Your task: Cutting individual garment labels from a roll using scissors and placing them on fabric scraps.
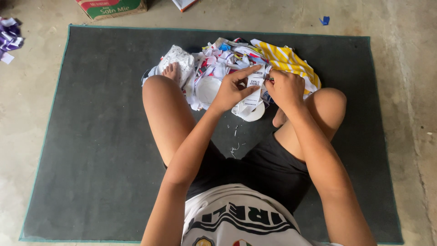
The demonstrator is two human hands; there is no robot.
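Head view: fingers (246,73) pinching label (255,84) (white)

A: Where is the camera looking from?

B: It is sitting on the person's head, looking steeply down over their chest and knees at a dark mat (91,136) on a concrete floor (409,91).

A: How near is it?

B: Close: the arms are filling the lower frame, and the mat's far edge is showing at the top. There is only this one view.
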